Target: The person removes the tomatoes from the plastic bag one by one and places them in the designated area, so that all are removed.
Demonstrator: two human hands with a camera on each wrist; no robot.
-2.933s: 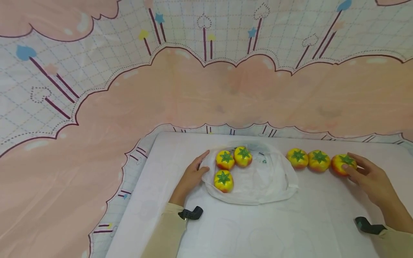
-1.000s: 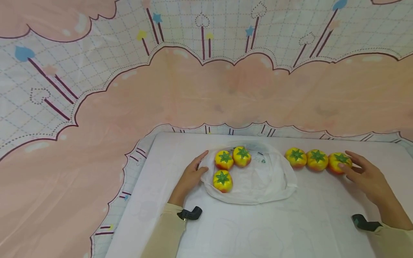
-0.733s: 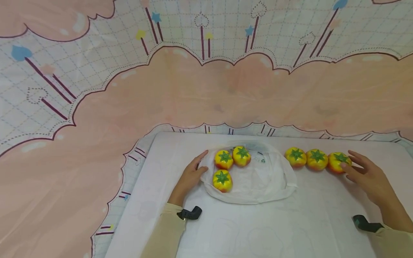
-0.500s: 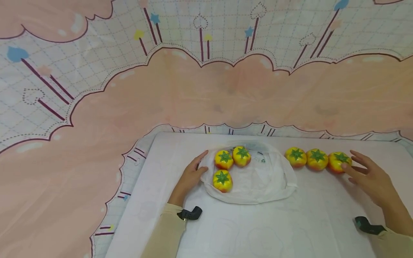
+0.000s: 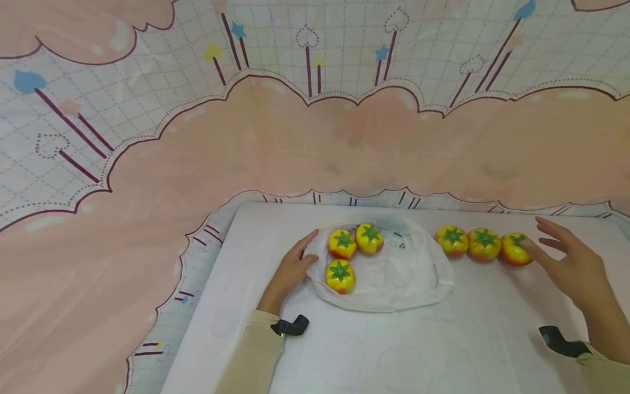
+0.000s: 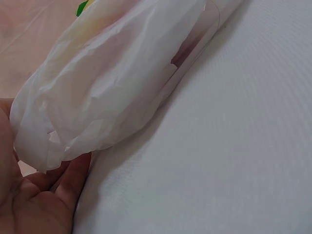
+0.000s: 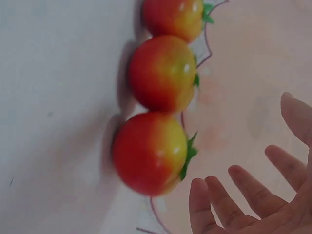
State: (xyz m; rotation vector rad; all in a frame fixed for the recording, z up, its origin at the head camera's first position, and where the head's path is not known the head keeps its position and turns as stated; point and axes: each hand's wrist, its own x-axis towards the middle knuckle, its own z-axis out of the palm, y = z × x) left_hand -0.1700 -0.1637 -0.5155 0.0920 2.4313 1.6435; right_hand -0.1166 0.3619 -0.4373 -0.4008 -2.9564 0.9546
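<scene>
A white plastic bag lies mouth-up on the table with three yellow-red toy tomatoes inside, all toward its left side. My left hand holds the bag's left edge; in the left wrist view the crumpled plastic passes between its thumb and fingers. To the right of the bag, three more toy tomatoes with green star-shaped tops stand in a touching row. At the row's right end my right hand is raised, fingers spread. The right wrist view shows a gap between its fingers and the end tomato.
The white-covered table reaches its back edge just behind the bag and the row. Beyond it hangs a pink and white patterned cloth. Each wrist carries a black camera mount.
My right hand pushed the end tomato left against the row, then let go and lifted away to the right. The left hand and the bag have stayed put.
</scene>
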